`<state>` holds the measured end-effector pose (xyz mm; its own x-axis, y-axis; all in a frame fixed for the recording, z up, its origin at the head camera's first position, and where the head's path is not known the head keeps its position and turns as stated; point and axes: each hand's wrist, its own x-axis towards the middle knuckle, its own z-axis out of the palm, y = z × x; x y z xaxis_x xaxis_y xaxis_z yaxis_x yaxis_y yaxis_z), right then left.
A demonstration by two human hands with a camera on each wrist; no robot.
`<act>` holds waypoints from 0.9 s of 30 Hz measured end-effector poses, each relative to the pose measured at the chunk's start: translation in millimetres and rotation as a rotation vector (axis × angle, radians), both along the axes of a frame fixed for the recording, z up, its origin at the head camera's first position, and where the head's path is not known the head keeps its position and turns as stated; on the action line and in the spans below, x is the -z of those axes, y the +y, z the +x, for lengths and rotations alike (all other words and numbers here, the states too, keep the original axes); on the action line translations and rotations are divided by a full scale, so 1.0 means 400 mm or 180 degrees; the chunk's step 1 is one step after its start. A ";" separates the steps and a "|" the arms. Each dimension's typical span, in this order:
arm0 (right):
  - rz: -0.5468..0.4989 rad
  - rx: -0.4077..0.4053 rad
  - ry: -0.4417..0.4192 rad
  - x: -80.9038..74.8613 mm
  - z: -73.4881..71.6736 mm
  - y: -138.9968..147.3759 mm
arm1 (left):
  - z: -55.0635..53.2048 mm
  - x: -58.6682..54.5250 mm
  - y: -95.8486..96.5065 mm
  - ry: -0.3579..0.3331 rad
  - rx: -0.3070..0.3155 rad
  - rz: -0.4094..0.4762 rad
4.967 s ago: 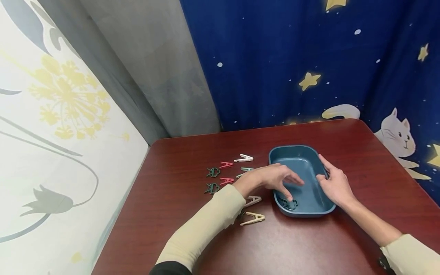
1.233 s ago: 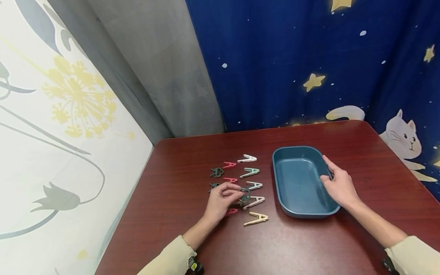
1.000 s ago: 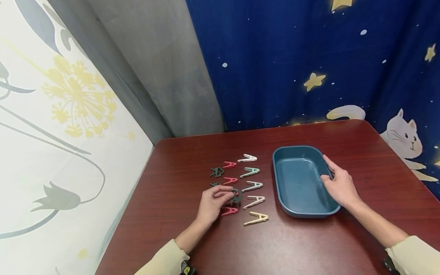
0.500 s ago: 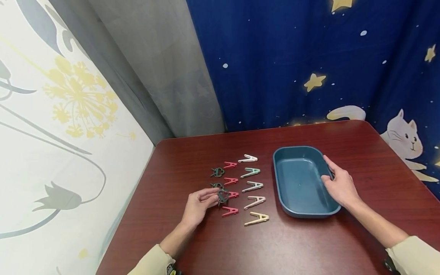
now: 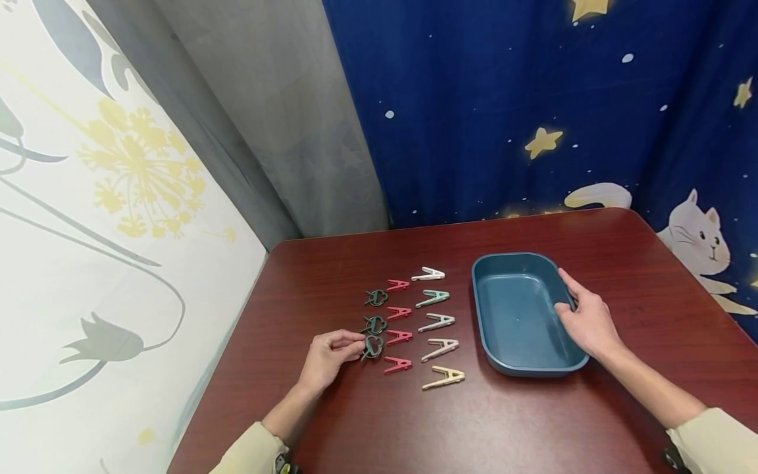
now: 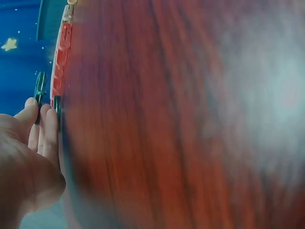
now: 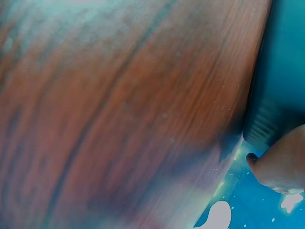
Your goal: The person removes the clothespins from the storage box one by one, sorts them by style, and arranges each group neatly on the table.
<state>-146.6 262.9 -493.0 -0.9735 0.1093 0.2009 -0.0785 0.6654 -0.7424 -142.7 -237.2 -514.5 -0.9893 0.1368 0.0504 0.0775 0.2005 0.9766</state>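
Pinching a dark green round clip (image 5: 372, 347) between thumb and fingertips, the left hand (image 5: 327, 359) rests low on the dark red surface (image 5: 355, 428), at the near end of the left-most column of clips. The clip sits at or just above the surface; contact cannot be confirmed. Two matching dark green round clips (image 5: 376, 311) lie in line beyond it, apart from one another.

Just right of that column lies a row of four red clips (image 5: 398, 323), and further right a row of five pale clips (image 5: 437, 324) in white, light green and cream. All lie flat and separate, with their closed tips pointing left.

The right hand (image 5: 589, 322) rests on the right rim of the blue tray (image 5: 521, 368), fingers (image 5: 567, 283) straight and relaxed along the rim, thumb over the edge into the tray. The tray stands just right of the pale clips, not touching them. Its floor shows nothing in it.

The left wrist view is blurred: fingers (image 6: 45, 126) lie together beside the dark green clip, with red clips edge-on behind. The right wrist view is also blurred and shows only the surface, a corner of the tray and one fingertip.

Behind the surface hang a grey curtain (image 5: 284, 118) and a blue star-printed cloth (image 5: 503, 92).
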 end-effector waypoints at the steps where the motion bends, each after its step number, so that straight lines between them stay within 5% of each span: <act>1: 0.0002 -0.0001 -0.0003 0.000 0.000 0.000 | -0.002 0.001 -0.003 0.0008 0.0015 -0.0034; 15: 0.0025 0.0009 0.0055 0.003 0.000 0.001 | -0.030 0.001 -0.031 0.0164 0.0567 -0.0625; 27: 0.0010 -0.0006 0.0118 0.003 0.001 0.000 | -0.033 -0.020 -0.029 0.0388 0.0462 -0.1649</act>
<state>-146.2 262.9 -494.0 -0.9656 0.1067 0.2371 -0.1071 0.6675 -0.7369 -155.9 -248.9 -506.6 -0.9497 0.3086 0.0533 0.2465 0.6315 0.7352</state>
